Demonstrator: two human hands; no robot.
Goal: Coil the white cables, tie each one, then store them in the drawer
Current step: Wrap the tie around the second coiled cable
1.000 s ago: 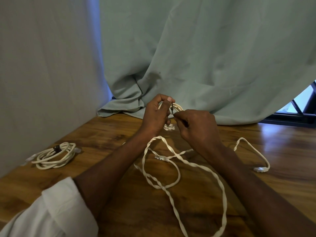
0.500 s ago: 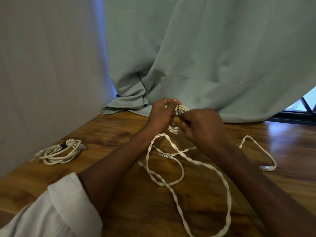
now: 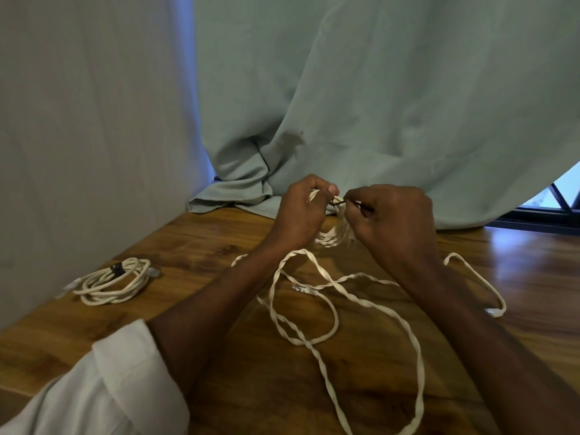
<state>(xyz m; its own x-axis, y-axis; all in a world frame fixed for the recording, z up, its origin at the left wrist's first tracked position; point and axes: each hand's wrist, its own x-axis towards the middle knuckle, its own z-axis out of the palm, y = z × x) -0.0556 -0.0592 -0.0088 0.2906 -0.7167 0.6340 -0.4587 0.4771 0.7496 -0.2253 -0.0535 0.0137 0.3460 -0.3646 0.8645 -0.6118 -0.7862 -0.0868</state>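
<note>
1. The step in hand looks like tying: the left hand (image 3: 299,211) grips a small coil of white cable (image 3: 332,238), held up above the brown wooden surface (image 3: 201,246) near the pale green curtain (image 3: 376,105); the right hand (image 3: 394,221) pinches a thin dark tie (image 3: 339,201) at the top of that coil, with one end running back between its fingers
2. Both hands are clenched round their things, and they nearly touch over the coil
3. 1 white cable coil already bound with a dark band (image 3: 114,281) lies at the left of the surface, well apart from the hands; so 1 seems done and this is the 2nd
4. Long twisted loops of loose white cable (image 3: 329,309) lie on the surface under the forearms; whether they belong to the held coil I cannot tell
5. The next move likely calls for drawing the tie round the bundle and twisting it tight while the left hand keeps the turns from springing apart; the loose cable is uncoiled and no drawer is in view
</note>
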